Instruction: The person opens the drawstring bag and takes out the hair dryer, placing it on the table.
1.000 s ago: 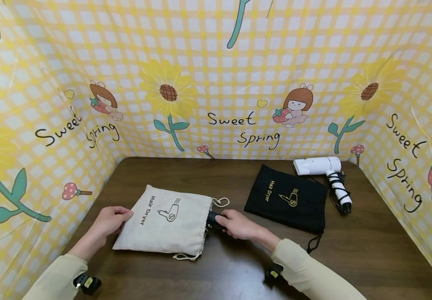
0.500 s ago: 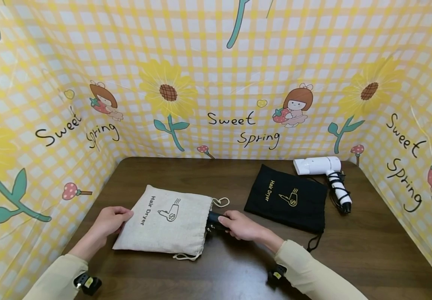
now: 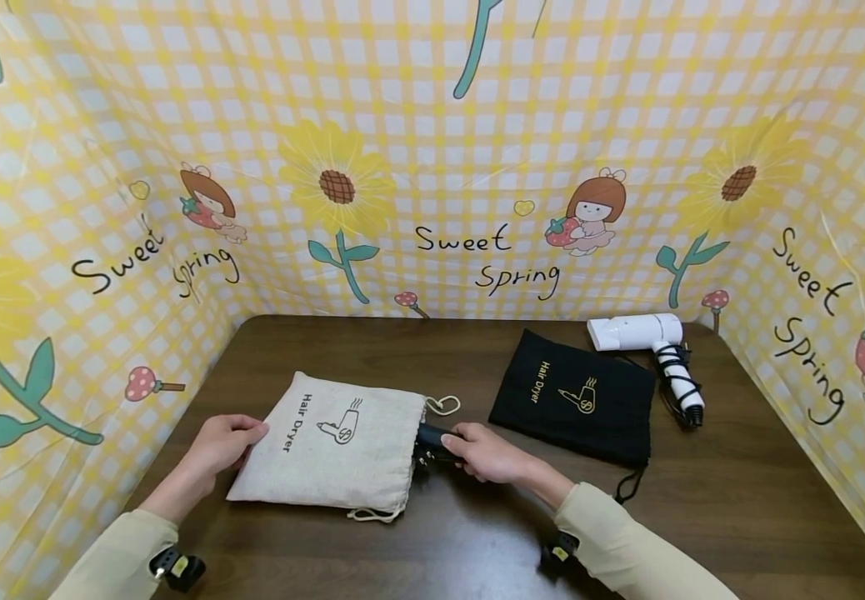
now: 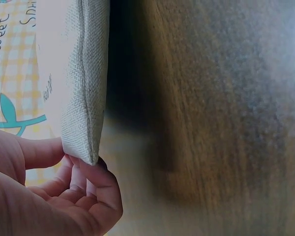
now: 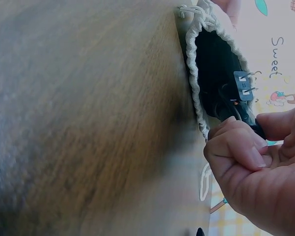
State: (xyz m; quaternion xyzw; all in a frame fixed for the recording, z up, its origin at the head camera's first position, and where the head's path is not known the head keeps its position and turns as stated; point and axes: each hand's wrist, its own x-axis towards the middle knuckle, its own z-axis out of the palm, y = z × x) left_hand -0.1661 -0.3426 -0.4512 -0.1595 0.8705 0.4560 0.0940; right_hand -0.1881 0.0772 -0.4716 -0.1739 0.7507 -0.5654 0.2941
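A cream drawstring bag (image 3: 327,475) printed "Hair Dryer" lies on the table, its mouth facing right. My left hand (image 3: 218,446) pinches the closed left end, with thumb on top and fingers curled beneath in the left wrist view. My right hand (image 3: 492,454) grips the black handle of a hair dryer (image 3: 428,439) that sticks out of the mouth. The rest of the dryer is hidden inside the bag. Beside the handle, the right wrist view shows a two-pin plug (image 5: 243,86) at the opening.
A black drawstring bag (image 3: 537,408) with gold print lies flat to the right. Behind it rests a white hair dryer (image 3: 638,332), its black cord wound round the handle. Yellow checked cloth (image 3: 432,167) walls in the brown table (image 3: 492,550).
My right hand has shifted slightly to the right, and a little more of the black handle shows outside the cream bag. The left hand stays on the bag's end.
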